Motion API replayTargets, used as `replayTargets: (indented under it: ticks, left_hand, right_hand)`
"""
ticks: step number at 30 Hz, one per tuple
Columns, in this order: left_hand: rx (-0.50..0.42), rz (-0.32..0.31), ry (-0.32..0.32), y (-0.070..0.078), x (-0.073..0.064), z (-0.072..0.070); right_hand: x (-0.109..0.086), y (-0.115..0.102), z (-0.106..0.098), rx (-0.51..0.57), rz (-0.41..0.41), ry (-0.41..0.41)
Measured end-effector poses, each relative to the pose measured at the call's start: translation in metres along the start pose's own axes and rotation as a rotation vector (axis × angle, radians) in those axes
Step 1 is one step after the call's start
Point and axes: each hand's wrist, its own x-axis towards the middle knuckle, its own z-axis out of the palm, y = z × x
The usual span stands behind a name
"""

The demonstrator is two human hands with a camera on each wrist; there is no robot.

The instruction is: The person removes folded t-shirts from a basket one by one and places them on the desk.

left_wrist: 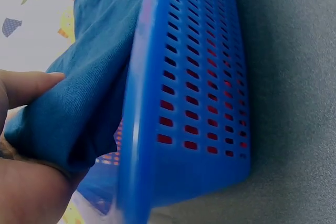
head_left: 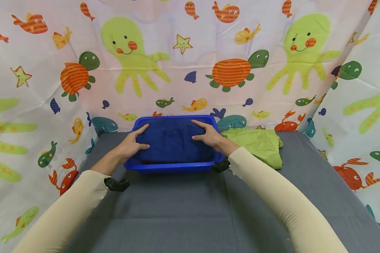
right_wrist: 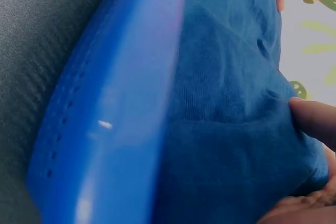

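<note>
A folded navy cloth [head_left: 174, 138] lies across the top of a blue plastic basket [head_left: 174, 168]. My left hand [head_left: 130, 142] grips the cloth's left end; the left wrist view has the thumb and fingers around its folded edge [left_wrist: 68, 108]. At the other end, my right hand [head_left: 210, 135] holds the cloth, thumb and fingers spread along it. The right wrist view catches part of that hand against the soft, wrinkled fabric [right_wrist: 226, 108]. Something red shows through the basket's holes and under the cloth's front edge; its kind is hidden.
A green folded cloth [head_left: 256, 144] lies right of the basket on the grey table covering [head_left: 177, 214]. Behind and at both sides hangs a white curtain [head_left: 183, 70] printed with sea animals. The basket stands close to the back curtain.
</note>
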Motion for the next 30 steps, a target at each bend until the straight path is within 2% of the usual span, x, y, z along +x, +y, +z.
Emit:
replayTargets:
  ticks: [8, 17, 30]
  left_hand:
    - [-0.066, 0.008, -0.002, 0.016, -0.010, -0.007]
    - [-0.080, 0.021, -0.009, 0.032, -0.016, -0.009]
    - [-0.107, 0.054, -0.031, 0.044, -0.024, -0.004]
  right_hand:
    - [-0.001, -0.018, -0.010, 0.010, -0.015, 0.005]
    - [-0.009, -0.035, -0.023, 0.050, -0.013, 0.005]
    - [-0.027, -0.041, -0.037, 0.055, -0.050, -0.038]
